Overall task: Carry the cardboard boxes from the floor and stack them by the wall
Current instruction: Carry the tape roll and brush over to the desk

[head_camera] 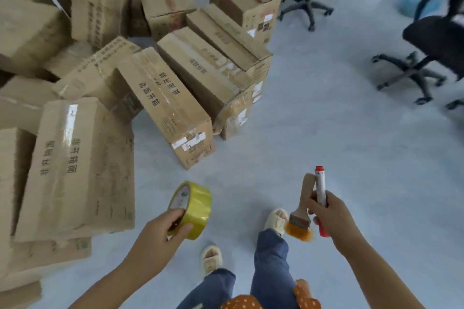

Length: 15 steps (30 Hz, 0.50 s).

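Both hands full, no box held yet. L hand curled round tape, thumb on the rim. R hand gripping brush + red pen together, fingers wrapped tight. Feet in slippers on smooth floor. Boxes just ahead and to the left, in a messy heap, some leaning, none by any wall in view. Chairs further off, right. Trouble likely: grabbing a box w/ stuff still in hand = weak grip, box drops on toes. Pulling one leaning box could tip the rest. Slippers could slip. Chair legs could trip feet.
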Each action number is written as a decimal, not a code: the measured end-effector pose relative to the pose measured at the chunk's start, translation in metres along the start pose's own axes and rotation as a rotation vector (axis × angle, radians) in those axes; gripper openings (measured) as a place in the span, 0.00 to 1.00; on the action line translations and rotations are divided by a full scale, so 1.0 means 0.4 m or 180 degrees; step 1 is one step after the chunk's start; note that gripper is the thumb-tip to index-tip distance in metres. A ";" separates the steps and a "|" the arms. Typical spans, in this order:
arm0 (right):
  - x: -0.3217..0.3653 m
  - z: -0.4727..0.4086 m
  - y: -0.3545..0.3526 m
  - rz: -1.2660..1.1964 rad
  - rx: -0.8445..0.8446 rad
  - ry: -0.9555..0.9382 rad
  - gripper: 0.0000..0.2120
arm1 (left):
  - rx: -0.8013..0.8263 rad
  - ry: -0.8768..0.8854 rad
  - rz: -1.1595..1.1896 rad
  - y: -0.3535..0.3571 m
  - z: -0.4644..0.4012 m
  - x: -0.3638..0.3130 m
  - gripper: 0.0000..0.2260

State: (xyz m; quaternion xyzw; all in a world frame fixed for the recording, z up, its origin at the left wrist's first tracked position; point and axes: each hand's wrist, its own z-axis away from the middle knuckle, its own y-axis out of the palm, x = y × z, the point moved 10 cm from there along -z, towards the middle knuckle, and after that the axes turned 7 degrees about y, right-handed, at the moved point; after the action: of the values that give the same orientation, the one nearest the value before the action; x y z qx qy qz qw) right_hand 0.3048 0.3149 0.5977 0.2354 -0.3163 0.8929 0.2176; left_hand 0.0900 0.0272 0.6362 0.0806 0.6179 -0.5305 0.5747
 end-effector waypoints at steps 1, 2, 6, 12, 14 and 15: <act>-0.049 0.049 -0.028 -0.0229 -0.0149 0.0075 0.02 | 0.0126 0.0161 -0.0104 0.005 0.000 -0.024 0.08; -0.084 0.081 -0.044 -0.0379 -0.0250 0.0117 0.02 | 0.0174 0.0254 -0.0175 0.005 -0.004 -0.037 0.09; -0.253 0.212 -0.141 -0.0852 -0.0764 0.0315 0.02 | 0.0495 0.0600 -0.0170 0.071 -0.023 -0.134 0.06; -0.563 0.414 -0.285 -0.1830 -0.1473 0.0611 0.06 | 0.1219 0.1314 -0.0264 0.295 0.013 -0.346 0.01; -0.681 0.481 -0.327 -0.2014 -0.1649 0.0759 0.06 | 0.1488 0.1456 -0.0292 0.396 0.045 -0.413 0.05; -0.746 0.518 -0.348 -0.2108 -0.1744 0.0840 0.06 | 0.1628 0.1519 -0.0312 0.453 0.063 -0.448 0.07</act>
State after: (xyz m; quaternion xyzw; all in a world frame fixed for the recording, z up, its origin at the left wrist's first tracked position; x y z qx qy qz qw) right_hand 0.6752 0.2032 0.6383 0.1417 -0.4182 0.6808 0.5844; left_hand 0.2926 0.1767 0.6823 0.3138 0.5851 -0.6612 0.3492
